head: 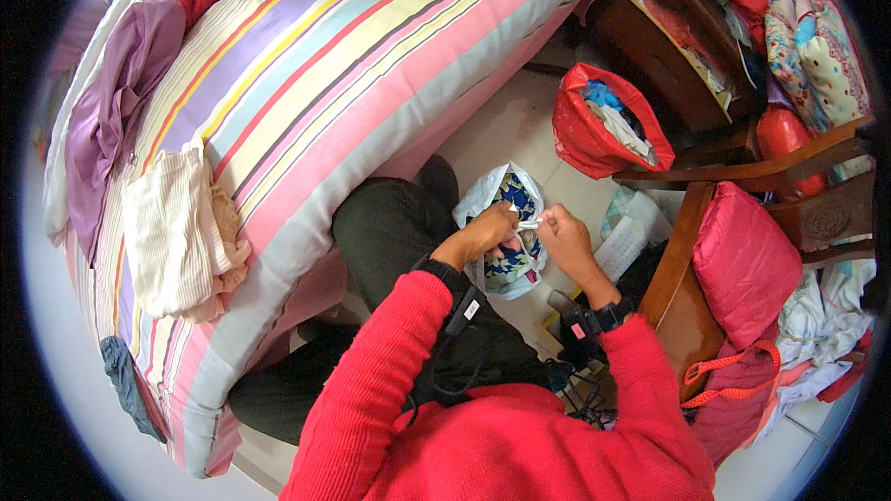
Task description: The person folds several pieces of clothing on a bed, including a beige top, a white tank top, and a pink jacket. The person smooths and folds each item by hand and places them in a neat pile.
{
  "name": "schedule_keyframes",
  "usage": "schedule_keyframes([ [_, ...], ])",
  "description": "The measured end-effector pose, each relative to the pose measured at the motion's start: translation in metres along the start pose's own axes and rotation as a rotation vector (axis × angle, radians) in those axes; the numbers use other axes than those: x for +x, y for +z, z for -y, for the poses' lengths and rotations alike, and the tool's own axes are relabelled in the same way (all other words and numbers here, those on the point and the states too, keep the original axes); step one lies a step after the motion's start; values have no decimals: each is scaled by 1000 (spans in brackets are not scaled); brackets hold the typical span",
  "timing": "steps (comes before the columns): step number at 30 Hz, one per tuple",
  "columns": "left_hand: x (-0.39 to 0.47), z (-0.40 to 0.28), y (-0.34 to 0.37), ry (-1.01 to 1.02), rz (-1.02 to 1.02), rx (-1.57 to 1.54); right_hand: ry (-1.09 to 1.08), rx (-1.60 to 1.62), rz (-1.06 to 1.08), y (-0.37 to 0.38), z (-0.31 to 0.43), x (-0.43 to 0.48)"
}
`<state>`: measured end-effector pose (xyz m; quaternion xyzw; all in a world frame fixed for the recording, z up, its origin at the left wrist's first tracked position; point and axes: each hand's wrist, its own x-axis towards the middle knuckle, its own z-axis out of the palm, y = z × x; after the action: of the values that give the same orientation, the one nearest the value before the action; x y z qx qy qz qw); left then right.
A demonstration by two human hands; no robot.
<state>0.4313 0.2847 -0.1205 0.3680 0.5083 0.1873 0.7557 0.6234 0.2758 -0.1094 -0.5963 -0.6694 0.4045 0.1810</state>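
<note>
A white plastic bag (510, 286) sits on the floor in front of my knees. Through its gaping top shows folded blue fabric (514, 189) with a pale leaf pattern. My left hand (493, 231) grips the gathered handles of the bag over its middle. Opposite it, my right hand (565, 235) pinches the end of a twisted white strip (530, 224) of the same plastic, which is stretched between both hands. Whether the strip is knotted is too small to tell.
A striped bed (334, 104) fills the left, with a folded cream ribbed garment (170, 236) on it. A red bag (592, 146) of clothes stands beyond the white one. To the right are a wooden chair (672, 285) with a pink cushion (745, 264) and a wooden drawer (661, 48).
</note>
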Motion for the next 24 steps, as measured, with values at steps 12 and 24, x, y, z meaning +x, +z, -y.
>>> schedule_keyframes([
  [12, 7, 9, 6, 195, -99, -200, -289, -51, 25, 61, 8, -65],
  [24, -31, -23, 1, 241, -637, -184, -35, -523, 185, 110, -49, 32],
])
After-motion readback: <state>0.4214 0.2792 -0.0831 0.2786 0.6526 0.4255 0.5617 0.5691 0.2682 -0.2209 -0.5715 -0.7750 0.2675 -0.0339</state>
